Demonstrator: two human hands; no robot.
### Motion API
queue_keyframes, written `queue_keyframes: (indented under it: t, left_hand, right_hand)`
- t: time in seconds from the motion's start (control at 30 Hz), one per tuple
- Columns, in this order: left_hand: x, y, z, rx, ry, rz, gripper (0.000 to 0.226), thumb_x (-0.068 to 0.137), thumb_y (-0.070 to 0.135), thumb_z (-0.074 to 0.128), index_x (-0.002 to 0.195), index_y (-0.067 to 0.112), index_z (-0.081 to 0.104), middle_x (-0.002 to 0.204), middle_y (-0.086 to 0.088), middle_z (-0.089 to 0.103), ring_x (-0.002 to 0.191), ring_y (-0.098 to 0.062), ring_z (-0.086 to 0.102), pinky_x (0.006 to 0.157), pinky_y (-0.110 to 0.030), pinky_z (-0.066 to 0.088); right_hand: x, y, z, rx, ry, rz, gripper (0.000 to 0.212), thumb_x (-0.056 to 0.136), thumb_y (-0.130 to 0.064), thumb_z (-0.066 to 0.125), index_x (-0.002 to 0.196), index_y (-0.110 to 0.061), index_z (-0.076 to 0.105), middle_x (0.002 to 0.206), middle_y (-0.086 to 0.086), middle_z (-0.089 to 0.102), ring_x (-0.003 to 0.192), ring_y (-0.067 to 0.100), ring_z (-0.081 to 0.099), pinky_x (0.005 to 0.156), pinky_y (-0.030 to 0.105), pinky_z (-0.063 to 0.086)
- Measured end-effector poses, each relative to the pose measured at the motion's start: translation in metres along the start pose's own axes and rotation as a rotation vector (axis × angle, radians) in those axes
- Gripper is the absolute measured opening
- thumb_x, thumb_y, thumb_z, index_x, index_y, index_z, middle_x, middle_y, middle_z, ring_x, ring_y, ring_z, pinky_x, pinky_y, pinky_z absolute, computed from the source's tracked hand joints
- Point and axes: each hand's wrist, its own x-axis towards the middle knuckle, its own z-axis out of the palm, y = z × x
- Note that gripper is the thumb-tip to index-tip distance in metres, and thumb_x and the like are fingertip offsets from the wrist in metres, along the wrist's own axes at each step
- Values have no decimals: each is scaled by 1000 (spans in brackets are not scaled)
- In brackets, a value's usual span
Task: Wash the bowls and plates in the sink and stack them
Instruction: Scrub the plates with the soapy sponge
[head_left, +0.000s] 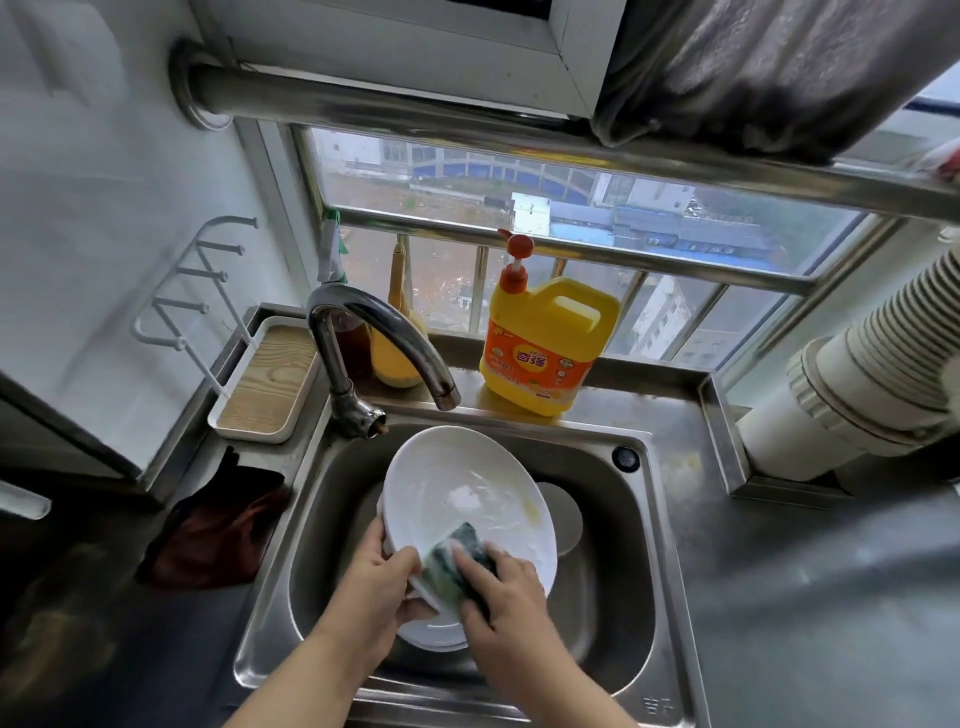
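Observation:
A large white plate (457, 488) is held tilted over the steel sink (613, 597), smeared with foam and a yellow stain near its right rim. My left hand (374, 587) grips the plate's near-left rim, thumb on top. With its fingers my right hand (501, 587) presses a green sponge (457, 564) onto the plate's near edge. More white dishes (436, 636) lie beneath in the sink, mostly hidden. A pale round dish (563, 514) shows behind the plate.
The curved faucet (384, 343) arches over the plate's far rim. A yellow detergent bottle (545, 348) stands on the ledge behind the sink. A wood-lined tray (265, 389) sits at the left, a dark red cloth (218, 535) below it. Steel counter (805, 597) extends right.

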Motion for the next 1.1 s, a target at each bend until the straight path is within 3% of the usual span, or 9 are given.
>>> queue_keyframes:
  t: [0.1,0.33,0.5,0.6,0.77,0.87,0.97,1.03,1.1]
  left_hand:
    - [-1,-2,-6,-24,20,-6,54,88,-15,36,116,27,53,102,-10,68,82,-29,67,52,-39,56]
    - [-5,-3,0,-10,35,-38,48,91,-11,38,117,27,51,103,-9,63,83,-28,63,47,-36,54]
    - [4,0,-2,12,55,-6,46,89,-12,37,107,26,56,87,-5,71,68,-22,68,54,-41,57]
    - [4,2,-7,14,69,-7,44,90,-11,36,103,25,56,91,-8,69,71,-25,66,46,-38,55]
    - [12,-1,-25,36,86,-21,46,90,-8,37,116,24,57,107,-17,65,90,-33,59,58,-38,52]
    - [19,5,-31,67,87,-36,45,88,-6,38,118,22,58,110,-22,64,93,-37,58,63,-40,52]
    - [28,13,-34,91,81,-62,42,86,-3,37,114,17,60,105,-23,65,90,-36,58,64,-39,50]
    - [33,16,-35,121,88,-91,36,86,-1,37,111,10,60,96,-22,64,83,-33,56,64,-34,47]
    - [34,22,-35,138,95,-136,30,86,1,39,109,5,59,92,-21,62,79,-32,56,59,-31,48]
  right_hand:
    - [2,15,-8,-69,11,-26,64,76,-49,22,140,-53,30,152,-7,27,136,16,21,106,17,10]
    - [21,40,-36,-251,80,250,56,94,-29,40,145,-45,25,153,0,24,134,25,23,112,35,17]
    - [6,0,-10,-30,38,-54,60,83,-39,36,142,-48,31,150,-6,26,135,17,22,109,21,12]
    - [3,6,-9,-26,40,-125,65,75,-45,29,140,-52,31,150,-9,26,137,12,19,106,14,8]
    - [14,41,-35,-274,134,27,65,68,-45,35,132,-49,46,134,0,52,118,29,53,97,45,41]
    - [9,43,-37,-279,83,38,77,69,-77,17,141,-51,28,153,-12,18,137,20,20,111,36,14]
    - [-1,29,-38,-317,97,-97,81,65,-95,15,126,-51,44,132,-15,49,116,14,46,96,33,40]
    - [-6,25,-35,-314,126,-167,72,62,-92,32,115,-46,49,116,-13,63,98,8,47,84,19,41]
    - [-6,22,-25,-300,184,-226,71,53,-76,52,113,-39,51,119,-7,62,91,12,45,80,22,38]
